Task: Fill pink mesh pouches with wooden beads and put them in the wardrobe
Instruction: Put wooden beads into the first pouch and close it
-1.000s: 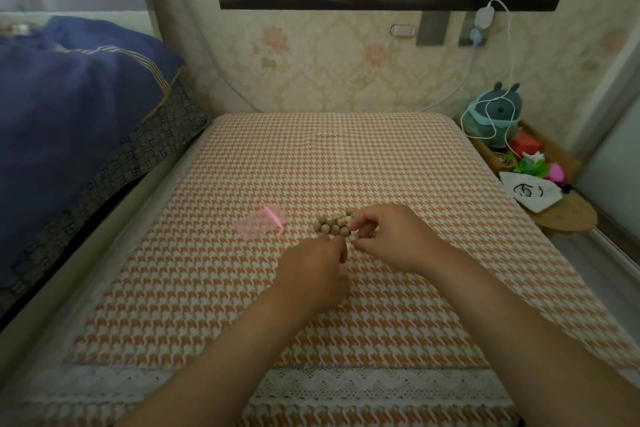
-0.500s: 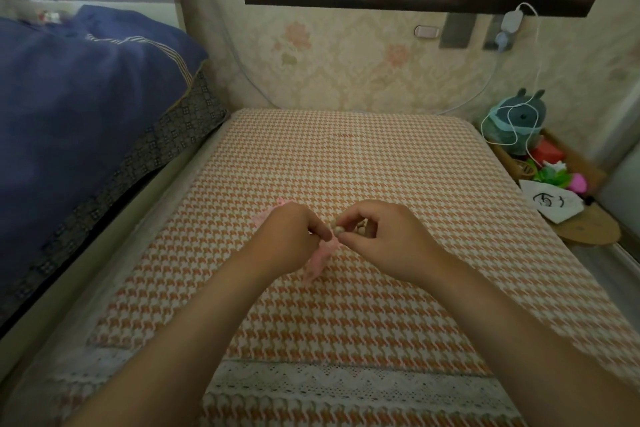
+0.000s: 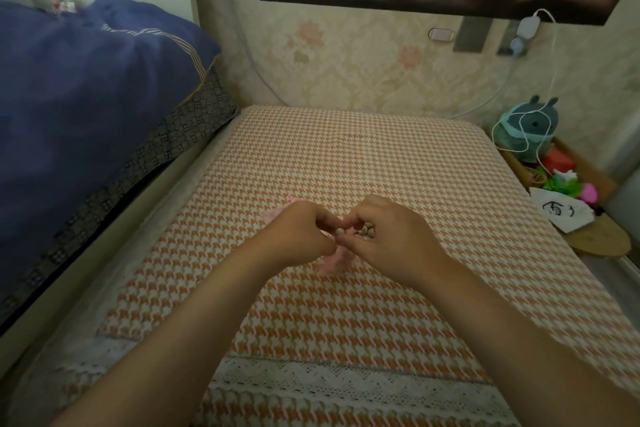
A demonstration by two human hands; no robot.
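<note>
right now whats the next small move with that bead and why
Probably ease the bead into the mouth of the pink mesh pouch. The right hand pinches the bead right against the left hand, whose grip holds the pouch so that it hangs below both hands. More beads show under the right fingers, so filling likely isn't finished.

Houndstooth-covered bed (image 3: 363, 163); pink mesh pouch (image 3: 332, 262) and wooden beads (image 3: 362, 232) lying on it.
</note>
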